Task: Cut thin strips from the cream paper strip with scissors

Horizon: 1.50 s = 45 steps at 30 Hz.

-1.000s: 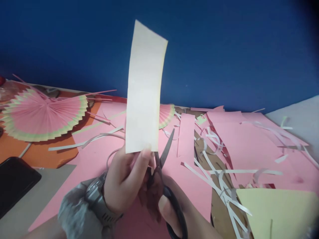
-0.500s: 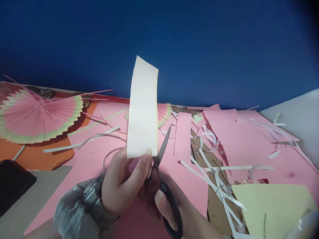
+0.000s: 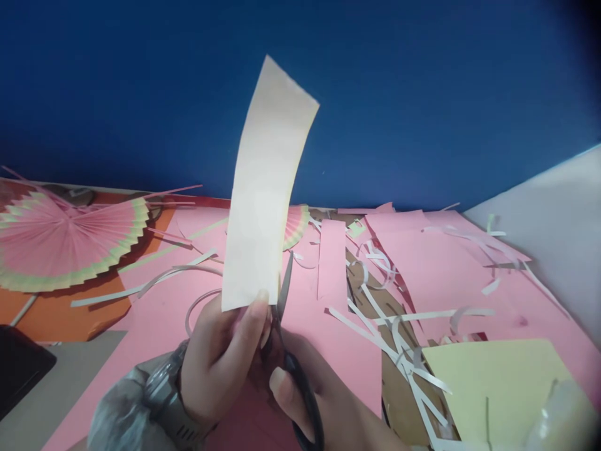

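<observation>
A tall, slightly curved strip of off-white paper [image 3: 263, 181] stands upright in the middle, its bottom edge pinched between thumb and fingers of my left hand [image 3: 223, 357]. My right hand [image 3: 310, 388] holds black-handled scissors [image 3: 285, 288], its thumb by the handle loop. The upper blade points upward beside the paper's lower right corner; the other blade is hidden behind the paper and fingers. Pink paper [image 3: 338, 351] lies beneath both hands.
Pleated pink fan with yellow-green edging [image 3: 70, 241] at the left, over orange paper [image 3: 70, 313]. A black object [image 3: 23, 366] lies below it. Narrow white strips [image 3: 404, 351], a pink strip [image 3: 332, 260] and a pale yellow sheet [image 3: 498, 388] lie right. A blue wall [image 3: 399, 94] stands behind.
The paper strip reaches higher in view, its top leaning further right. Both hands and the scissors appear a little further left and lower. The scissor blade now sits closer to the paper's right edge.
</observation>
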Available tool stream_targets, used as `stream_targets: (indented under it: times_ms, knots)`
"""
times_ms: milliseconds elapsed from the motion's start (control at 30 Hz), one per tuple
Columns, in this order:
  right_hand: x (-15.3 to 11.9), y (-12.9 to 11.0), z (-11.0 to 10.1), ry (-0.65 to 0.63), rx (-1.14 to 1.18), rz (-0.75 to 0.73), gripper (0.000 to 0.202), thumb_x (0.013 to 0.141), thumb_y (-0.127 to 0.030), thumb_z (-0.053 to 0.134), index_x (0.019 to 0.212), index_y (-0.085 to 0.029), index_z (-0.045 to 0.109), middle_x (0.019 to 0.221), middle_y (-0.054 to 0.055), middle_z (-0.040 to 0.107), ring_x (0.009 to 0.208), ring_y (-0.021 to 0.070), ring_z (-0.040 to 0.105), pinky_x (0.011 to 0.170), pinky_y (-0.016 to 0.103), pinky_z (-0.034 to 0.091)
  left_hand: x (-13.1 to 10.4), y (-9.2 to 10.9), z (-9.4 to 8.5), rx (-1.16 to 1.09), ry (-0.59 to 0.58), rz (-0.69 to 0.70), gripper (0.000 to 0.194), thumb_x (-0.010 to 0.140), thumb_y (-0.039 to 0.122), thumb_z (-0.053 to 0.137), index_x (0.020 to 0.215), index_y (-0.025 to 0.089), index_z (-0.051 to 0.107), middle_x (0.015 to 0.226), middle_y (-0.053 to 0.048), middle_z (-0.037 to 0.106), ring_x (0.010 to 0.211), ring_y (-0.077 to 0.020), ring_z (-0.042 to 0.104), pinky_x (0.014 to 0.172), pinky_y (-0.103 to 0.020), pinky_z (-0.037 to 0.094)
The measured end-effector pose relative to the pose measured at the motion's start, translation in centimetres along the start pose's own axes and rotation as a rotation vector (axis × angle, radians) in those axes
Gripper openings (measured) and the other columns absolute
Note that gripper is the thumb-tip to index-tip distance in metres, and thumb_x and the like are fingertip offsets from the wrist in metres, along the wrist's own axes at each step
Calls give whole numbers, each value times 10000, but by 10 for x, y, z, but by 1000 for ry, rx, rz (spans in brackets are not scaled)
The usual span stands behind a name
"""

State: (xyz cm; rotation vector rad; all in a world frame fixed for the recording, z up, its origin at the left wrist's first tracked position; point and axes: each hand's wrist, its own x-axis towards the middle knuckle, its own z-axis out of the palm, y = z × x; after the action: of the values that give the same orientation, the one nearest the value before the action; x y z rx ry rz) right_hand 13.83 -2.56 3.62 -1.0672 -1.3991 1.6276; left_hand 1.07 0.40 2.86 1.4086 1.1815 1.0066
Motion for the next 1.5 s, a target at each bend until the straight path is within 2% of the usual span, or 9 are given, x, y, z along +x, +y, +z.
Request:
stream_targets:
  times_ms: [200, 367, 633, 733, 933, 1100, 1300, 1500]
  knots:
    - [-5, 7, 2, -21, 84, 55, 382, 831, -554, 450, 872, -193, 566, 699, -4, 431, 634, 140, 427, 609, 247, 422, -2, 5, 2, -67, 0, -48, 473, 877, 353, 427, 439, 189, 355, 394, 39, 375, 362, -73, 364, 357, -211, 296]
    - [-5, 9, 3, -117, 179, 32, 406, 850, -571, 417, 869, -174, 502, 698, -21, 317, 595, 106, 271, 520, 232, 274, 0, 2, 1, -94, -47, 49, 458, 897, 268, 401, 448, 176, 400, 378, 44, 459, 341, -56, 388, 348, -175, 315]
    - [-2, 11, 6, -103, 201, -43, 391, 858, -562, 420, 793, -176, 422, 723, -20, 267, 651, 122, 256, 588, 269, 262, 0, -1, 3, -94, -18, 29, 443, 888, 308, 415, 464, 187, 445, 398, 47, 438, 357, -68, 387, 363, -189, 312]
    - [-2, 12, 6, -136, 219, -33, 388, 861, -560, 416, 816, -175, 411, 739, -13, 288, 674, 127, 264, 616, 274, 272, 0, -4, 2, -63, 9, 27, 423, 877, 320, 435, 473, 195, 444, 410, 46, 437, 373, -77, 389, 378, -200, 317]
    - [-2, 12, 6, -125, 234, -42, 371, 875, -545, 397, 842, -179, 441, 755, -8, 284, 686, 135, 266, 638, 283, 277, -3, -9, 1, -65, -19, 53, 358, 882, 222, 429, 527, 192, 464, 459, 50, 458, 417, -77, 407, 415, -192, 330]
    - [-2, 12, 8, -116, 246, -27, 356, 883, -525, 399, 828, -177, 443, 754, -6, 290, 683, 135, 262, 627, 282, 267, -3, -10, 1, -49, 26, 49, 338, 887, 212, 414, 552, 191, 456, 479, 53, 446, 436, -76, 407, 433, -185, 339]
    - [-3, 18, 10, -86, 224, -35, 419, 838, -593, 426, 777, -181, 382, 719, -17, 272, 642, 124, 231, 584, 279, 241, -6, -10, 0, -2, -14, 60, 373, 910, 239, 374, 542, 189, 410, 479, 57, 377, 427, -73, 357, 431, -185, 325]
    - [-2, 14, 8, -136, 239, -60, 401, 847, -570, 437, 781, -178, 383, 723, -14, 295, 650, 122, 259, 587, 271, 257, -7, -12, 0, 21, 1, 68, 397, 924, 244, 333, 534, 188, 379, 483, 53, 349, 431, -79, 335, 419, -195, 319]
